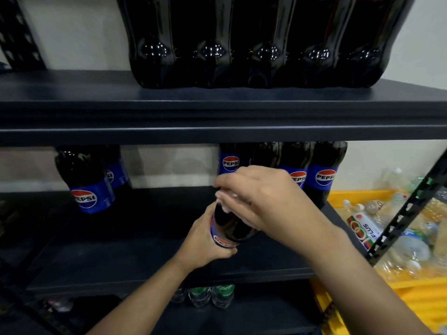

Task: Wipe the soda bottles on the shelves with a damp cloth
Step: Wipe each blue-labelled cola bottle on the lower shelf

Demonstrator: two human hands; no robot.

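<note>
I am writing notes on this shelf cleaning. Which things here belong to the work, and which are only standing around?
Belongs to the job:
- Pepsi bottle, gripped by the left hand
- white cloth, pinched by the right hand
- Pepsi bottles on the middle shelf
- dark bottles on the top shelf

Lying about:
- yellow crate of clear bottles
- green bottles below

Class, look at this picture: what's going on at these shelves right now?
A person is cleaning a Pepsi bottle held out in front of the middle shelf. The left hand grips it around the label, while the right hand presses a small white cloth against its top. More Pepsi bottles stand behind on that shelf.
</note>
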